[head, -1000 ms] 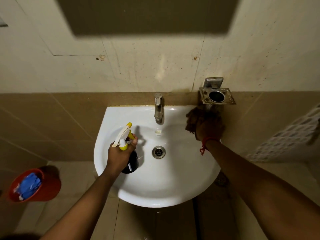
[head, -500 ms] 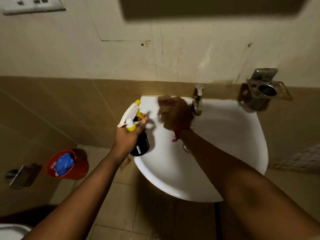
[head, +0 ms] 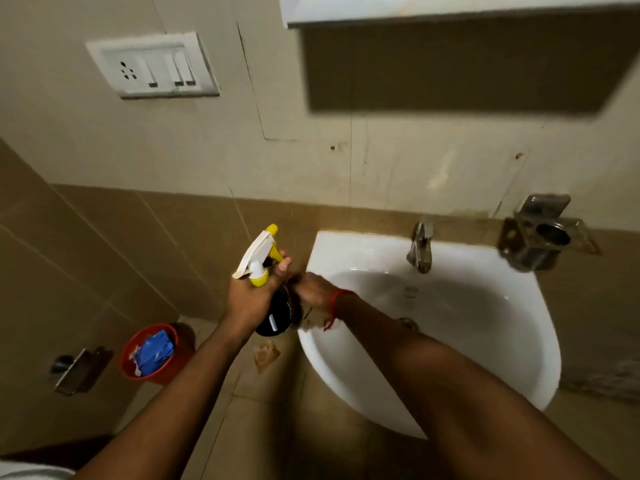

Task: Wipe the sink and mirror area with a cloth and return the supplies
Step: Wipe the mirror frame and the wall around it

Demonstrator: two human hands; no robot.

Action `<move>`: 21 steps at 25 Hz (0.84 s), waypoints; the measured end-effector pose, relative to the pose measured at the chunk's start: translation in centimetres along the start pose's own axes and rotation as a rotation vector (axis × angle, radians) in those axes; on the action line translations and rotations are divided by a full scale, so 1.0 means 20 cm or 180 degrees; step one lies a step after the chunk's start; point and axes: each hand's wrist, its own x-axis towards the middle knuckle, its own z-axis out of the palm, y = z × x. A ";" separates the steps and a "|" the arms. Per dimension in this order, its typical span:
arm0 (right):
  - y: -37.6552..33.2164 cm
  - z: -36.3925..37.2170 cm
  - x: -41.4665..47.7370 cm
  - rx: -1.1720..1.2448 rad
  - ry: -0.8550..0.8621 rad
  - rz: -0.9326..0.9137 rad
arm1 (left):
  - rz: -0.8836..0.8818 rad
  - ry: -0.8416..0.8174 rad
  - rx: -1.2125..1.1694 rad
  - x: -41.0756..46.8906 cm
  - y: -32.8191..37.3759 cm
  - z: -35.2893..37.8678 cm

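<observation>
A white wall-hung sink [head: 349, 245] with a chrome tap [head: 420, 249] fills the right half of the head view. My right hand [head: 317, 292], a red thread on its wrist, presses a dark brown cloth [head: 300, 315] onto the sink's left rim. My left hand [head: 249, 299] holds a spray bottle [head: 275, 318] with a black body and a white and yellow trigger head, just left of the sink and almost touching my right hand. The lower edge of the mirror unit [head: 450, 10] shows at the top.
A red bucket [head: 133, 374] with something blue inside stands on the floor at the lower left. A switch panel [head: 152, 65] is on the wall above it. A metal holder [head: 540, 237] is fixed right of the tap, and another metal fitting [head: 81, 370] sits on the left wall.
My right hand swept the cloth from the sink's right back corner along the back to the left rim. My left hand carried the bottle from over the basin to its left.
</observation>
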 end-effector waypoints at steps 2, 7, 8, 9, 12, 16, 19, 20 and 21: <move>-0.04 0.01 -0.07 0.1307 0.0353 0.0040 | 0.0008 0.0125 -0.0079 -0.01 0.11 -0.07; -0.63 -0.36 -0.31 0.2520 0.1735 -0.0246 | 0.0399 0.0205 -0.0213 0.09 0.56 -0.25; -0.80 -0.45 -0.38 0.2588 0.2028 -0.0412 | 0.0496 0.0223 -0.0265 0.10 0.70 -0.28; -0.96 -0.53 -0.45 0.2718 0.2241 -0.0546 | 0.0577 0.0260 -0.0270 0.11 0.84 -0.32; -1.34 -0.60 -0.66 0.3483 0.2368 -0.0559 | 0.0710 0.0295 -0.0164 0.10 1.21 -0.43; -1.79 -0.86 -0.86 0.3956 0.2677 -0.1309 | 0.1116 0.0181 -0.0307 0.14 1.56 -0.50; -2.14 -1.18 -1.00 0.3519 0.3221 -0.1888 | 0.1291 0.0273 -0.0451 0.17 1.84 -0.52; -2.22 -1.27 -1.02 0.3214 0.3332 -0.2048 | 0.1306 0.0281 -0.0478 0.20 1.92 -0.51; -2.28 -1.35 -1.04 0.2928 0.3434 -0.2112 | 0.1322 0.0302 -0.0498 0.21 2.00 -0.51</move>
